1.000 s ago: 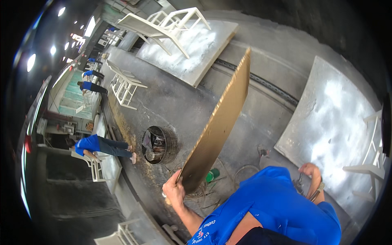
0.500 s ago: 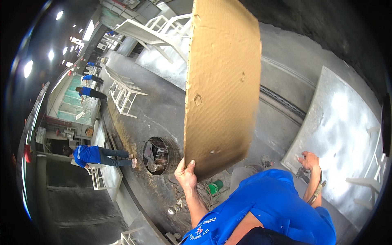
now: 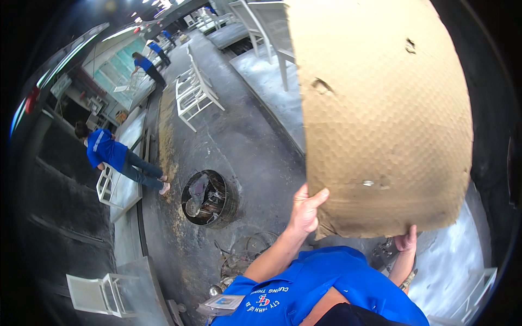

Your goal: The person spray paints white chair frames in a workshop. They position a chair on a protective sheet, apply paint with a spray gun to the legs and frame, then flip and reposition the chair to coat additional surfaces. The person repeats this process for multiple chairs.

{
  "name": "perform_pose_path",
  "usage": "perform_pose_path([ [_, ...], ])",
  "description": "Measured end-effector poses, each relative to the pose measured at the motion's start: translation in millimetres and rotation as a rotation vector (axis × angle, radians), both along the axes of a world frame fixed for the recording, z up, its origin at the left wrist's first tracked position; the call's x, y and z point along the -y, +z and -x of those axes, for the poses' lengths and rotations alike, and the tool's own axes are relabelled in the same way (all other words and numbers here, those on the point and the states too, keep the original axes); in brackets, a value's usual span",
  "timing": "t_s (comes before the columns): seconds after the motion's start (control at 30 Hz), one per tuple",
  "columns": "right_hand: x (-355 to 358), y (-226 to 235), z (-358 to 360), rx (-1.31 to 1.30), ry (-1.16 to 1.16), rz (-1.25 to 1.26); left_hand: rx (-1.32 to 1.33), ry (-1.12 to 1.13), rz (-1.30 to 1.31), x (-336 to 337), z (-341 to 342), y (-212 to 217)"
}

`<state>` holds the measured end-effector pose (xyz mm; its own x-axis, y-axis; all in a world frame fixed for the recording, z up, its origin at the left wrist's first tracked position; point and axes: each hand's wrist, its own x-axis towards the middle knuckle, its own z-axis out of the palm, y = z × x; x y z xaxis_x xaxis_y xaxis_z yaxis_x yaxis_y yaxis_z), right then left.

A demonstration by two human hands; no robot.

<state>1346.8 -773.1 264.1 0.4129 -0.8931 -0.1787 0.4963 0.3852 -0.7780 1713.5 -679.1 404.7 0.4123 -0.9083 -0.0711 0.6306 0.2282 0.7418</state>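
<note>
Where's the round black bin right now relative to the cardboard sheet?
In the head view the black bin stands on the grey floor, left of and below the cardboard sheet, just left of the left hand gripping the sheet's lower corner.

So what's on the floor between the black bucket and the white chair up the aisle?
The head view shows only bare, stained grey floor between the black bucket and the white chair; nothing lies there.

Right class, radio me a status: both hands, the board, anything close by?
Left hand grips the cardboard sheet at its lower left corner. Right hand under its bottom edge. Black drum on floor nearby.
</note>
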Motion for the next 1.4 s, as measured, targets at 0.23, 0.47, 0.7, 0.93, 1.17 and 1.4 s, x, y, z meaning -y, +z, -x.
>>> perform_pose_path([
  [0.23, 44.1, 46.5, -73.7, 0.133, -0.291, 0.171, -0.138, -0.217, 0.019, 88.5, -58.1, -9.4],
  [0.47, 109.9, 37.0, -134.0, 0.081, -0.392, 0.134, -0.041, -0.388, -0.027, 198.4, -118.2, -68.1],
  [0.7, 216.8, 3.2, -206.3, -0.112, -0.538, 0.088, 0.125, -0.356, -0.604, 248.5, -194.2, -143.3],
  [0.93, 286.5, -15.8, -230.5, 0.104, -0.580, -0.142, 0.296, -0.163, -0.691, 288.7, -291.1, -145.8],
  [1.17, 286.7, 3.9, -248.2, 0.261, -0.678, 0.030, 1.016, 0.037, -0.315, 390.2, -424.3, -6.3],
  [1.4, 269.7, 2.4, -316.6, -0.049, -0.951, 0.028, 1.595, 0.332, 0.292, 474.4, -484.1, 175.8],
])
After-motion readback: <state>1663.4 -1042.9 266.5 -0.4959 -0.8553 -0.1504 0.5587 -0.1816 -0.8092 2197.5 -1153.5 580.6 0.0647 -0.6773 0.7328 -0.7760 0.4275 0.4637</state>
